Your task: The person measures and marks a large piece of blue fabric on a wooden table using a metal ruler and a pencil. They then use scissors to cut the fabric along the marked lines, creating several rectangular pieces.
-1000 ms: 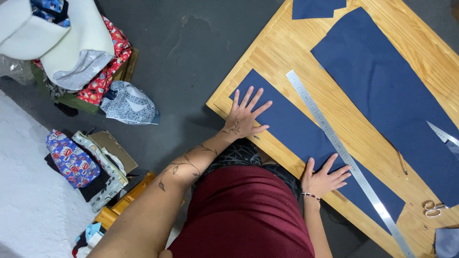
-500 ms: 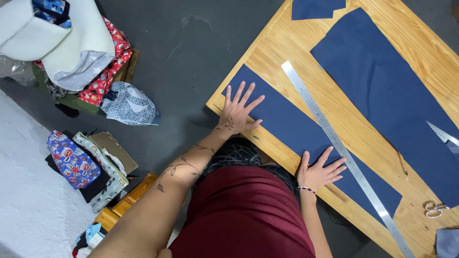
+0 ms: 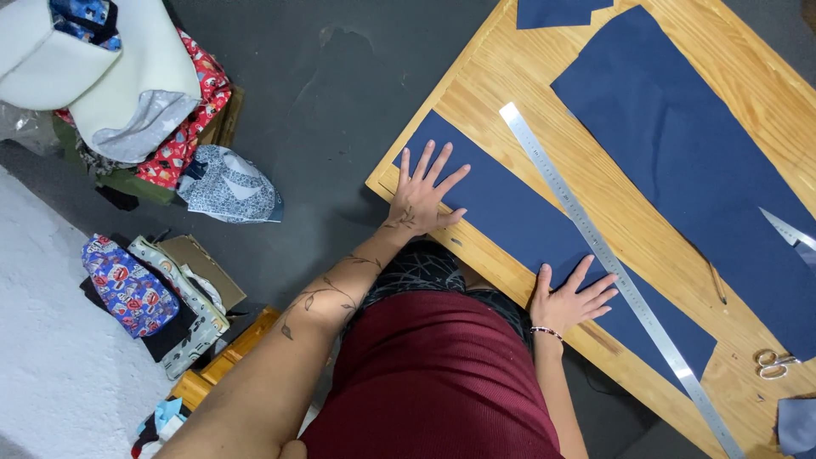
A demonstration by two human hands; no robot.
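The navy fabric strip (image 3: pixel 544 246) lies flat on the wooden counter (image 3: pixel 510 76), its long axis diagonal, parallel to the steel ruler (image 3: pixel 612 263) just beside it. The left hand (image 3: pixel 422 197) presses the strip's far-left end, the right hand (image 3: pixel 574 299) its middle. Both have fingers splayed flat, grasping nothing, forearms extended.

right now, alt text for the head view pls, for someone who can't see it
Seen from above, a person presses the left hand and right hand flat on a narrow navy strip on a wooden table. A steel ruler lies along the strip, with a wider navy piece beyond it and small scissors at the right edge.
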